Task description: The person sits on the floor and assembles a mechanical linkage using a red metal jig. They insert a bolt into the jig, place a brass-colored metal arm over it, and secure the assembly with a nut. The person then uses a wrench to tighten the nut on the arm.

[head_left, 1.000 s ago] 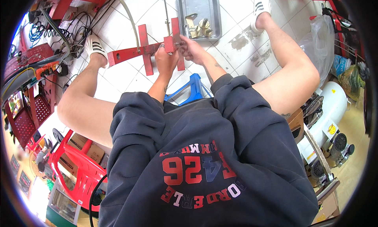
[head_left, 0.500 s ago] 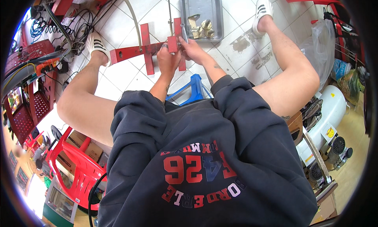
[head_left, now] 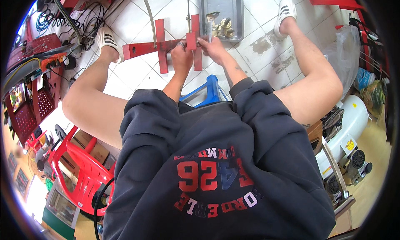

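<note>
A red metal frame (head_left: 161,46) with a long bar and two cross pieces lies on the tiles in front of me. My left hand (head_left: 182,57) is closed at the bar's right end, beside a small upright red block (head_left: 191,41); its fingertips are partly hidden there. On the block's other side, my right hand (head_left: 214,49) pinches a slim silver spanner (head_left: 210,30), blurred, which points away from me. The thumb and forefinger reach close to the block. A thin rod and a curved pale strip rise from the frame.
Behind the spanner stands a grey metal tray (head_left: 201,11) holding brass-coloured parts (head_left: 223,28). A blue plastic stool (head_left: 210,90) is between my legs. Black cables (head_left: 58,21) tangle at far left, near a red plastic chair (head_left: 89,173). A white tank compressor (head_left: 348,119) stands at right.
My right hand has drawn slightly away from the block, and the spanner has swung to the right. The whole view has shifted a little; my left hand stays at the frame.
</note>
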{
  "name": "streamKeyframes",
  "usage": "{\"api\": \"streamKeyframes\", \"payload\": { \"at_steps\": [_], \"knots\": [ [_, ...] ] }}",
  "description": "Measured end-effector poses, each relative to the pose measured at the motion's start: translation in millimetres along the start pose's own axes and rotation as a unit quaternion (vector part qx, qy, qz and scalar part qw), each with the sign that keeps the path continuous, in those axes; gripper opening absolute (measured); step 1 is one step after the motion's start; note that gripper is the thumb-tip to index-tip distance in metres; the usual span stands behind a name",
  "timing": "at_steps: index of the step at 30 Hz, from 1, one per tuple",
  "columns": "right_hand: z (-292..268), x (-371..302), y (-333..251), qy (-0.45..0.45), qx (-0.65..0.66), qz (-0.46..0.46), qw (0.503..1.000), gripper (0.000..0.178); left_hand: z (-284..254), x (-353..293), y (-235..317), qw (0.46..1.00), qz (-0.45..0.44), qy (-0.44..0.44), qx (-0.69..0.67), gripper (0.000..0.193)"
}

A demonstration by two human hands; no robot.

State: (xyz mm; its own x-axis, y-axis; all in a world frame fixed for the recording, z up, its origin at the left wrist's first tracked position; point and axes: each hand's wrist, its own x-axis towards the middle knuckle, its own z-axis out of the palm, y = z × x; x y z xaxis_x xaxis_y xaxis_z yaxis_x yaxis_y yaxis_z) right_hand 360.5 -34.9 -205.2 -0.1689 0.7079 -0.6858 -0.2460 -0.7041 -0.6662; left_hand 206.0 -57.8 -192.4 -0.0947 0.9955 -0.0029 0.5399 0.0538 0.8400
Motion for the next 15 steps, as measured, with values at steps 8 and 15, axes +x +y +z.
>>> {"api": "streamKeyframes", "payload": {
  "at_steps": [8, 15],
  "knots": [
    [-2, -3, -5, -0.042, 0.002, 0.02, 0.999, 0.018, -15, 8, 0, 0.989, -0.135, -0.041, -0.035, 0.025],
    [3, -3, 1, 0.002, -0.016, 0.007, 1.0, 0.022, -15, 10, 0, 0.99, -0.131, -0.049, -0.012, 0.025]
  ]
}}
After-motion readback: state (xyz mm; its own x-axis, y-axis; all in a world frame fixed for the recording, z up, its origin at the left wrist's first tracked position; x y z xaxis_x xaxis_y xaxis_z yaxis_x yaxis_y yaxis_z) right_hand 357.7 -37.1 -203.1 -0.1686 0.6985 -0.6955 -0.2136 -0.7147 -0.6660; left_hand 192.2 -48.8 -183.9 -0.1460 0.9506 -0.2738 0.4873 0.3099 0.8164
